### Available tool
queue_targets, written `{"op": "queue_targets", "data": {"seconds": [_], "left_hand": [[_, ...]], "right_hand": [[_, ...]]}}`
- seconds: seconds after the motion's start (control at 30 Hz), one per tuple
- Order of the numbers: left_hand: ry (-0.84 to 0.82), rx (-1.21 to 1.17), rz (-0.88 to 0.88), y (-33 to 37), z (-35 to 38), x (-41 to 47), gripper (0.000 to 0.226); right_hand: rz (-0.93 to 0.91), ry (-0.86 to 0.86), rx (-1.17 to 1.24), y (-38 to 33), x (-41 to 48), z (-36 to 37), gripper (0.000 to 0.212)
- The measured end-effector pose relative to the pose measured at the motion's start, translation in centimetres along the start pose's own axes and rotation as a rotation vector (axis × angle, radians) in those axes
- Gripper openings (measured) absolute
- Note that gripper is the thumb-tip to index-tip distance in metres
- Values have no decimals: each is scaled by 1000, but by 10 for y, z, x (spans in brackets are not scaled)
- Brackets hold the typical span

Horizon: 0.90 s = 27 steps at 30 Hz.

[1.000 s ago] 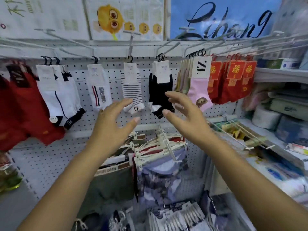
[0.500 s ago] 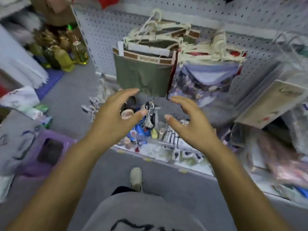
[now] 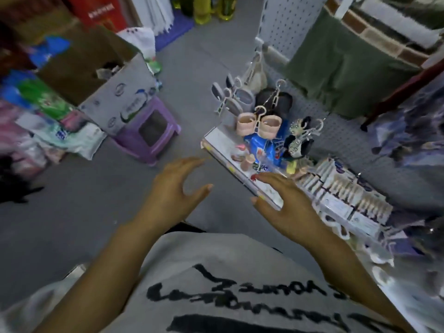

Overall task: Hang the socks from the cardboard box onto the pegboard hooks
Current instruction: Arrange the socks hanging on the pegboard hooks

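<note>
The open cardboard box [image 3: 120, 92] stands on a purple stool [image 3: 150, 131] at the left, with a few pale items just visible inside it. My left hand [image 3: 171, 195] and my right hand [image 3: 286, 207] hover empty over the grey floor, fingers spread and relaxed, well to the right of the box. The white pegboard [image 3: 281, 22] rises at the upper right. The hung socks are out of view.
A low white shelf [image 3: 221, 150] at the pegboard's foot carries hair accessories and packaged goods. Green and patterned garments [image 3: 336, 68] hang above it. Bagged goods [image 3: 48, 116] pile up at the left. The grey floor [image 3: 91, 200] lies between box and shelf.
The view has swung down and left from the sock row on the pegboard to the floor and the box. Both hands have dropped with it, still empty and spread.
</note>
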State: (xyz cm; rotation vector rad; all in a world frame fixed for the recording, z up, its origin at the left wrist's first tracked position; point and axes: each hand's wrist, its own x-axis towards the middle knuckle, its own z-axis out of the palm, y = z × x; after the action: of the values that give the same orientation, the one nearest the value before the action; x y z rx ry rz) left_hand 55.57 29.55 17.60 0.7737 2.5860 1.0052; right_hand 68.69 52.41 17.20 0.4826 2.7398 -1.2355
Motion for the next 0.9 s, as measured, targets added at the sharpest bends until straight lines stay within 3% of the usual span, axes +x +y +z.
{"op": "queue_targets", "data": {"seconds": [0.2, 0.5, 0.9], "left_hand": [[38, 16, -180, -97, -89, 24, 54], [38, 183, -290, -219, -220, 84, 60], [161, 58, -598, -319, -231, 182, 58]], "right_hand": [[21, -67, 18, -65, 88, 56, 51], [-160, -124, 18, -194, 260, 144, 46], [-132, -390, -29, -240, 434, 179, 43]]}}
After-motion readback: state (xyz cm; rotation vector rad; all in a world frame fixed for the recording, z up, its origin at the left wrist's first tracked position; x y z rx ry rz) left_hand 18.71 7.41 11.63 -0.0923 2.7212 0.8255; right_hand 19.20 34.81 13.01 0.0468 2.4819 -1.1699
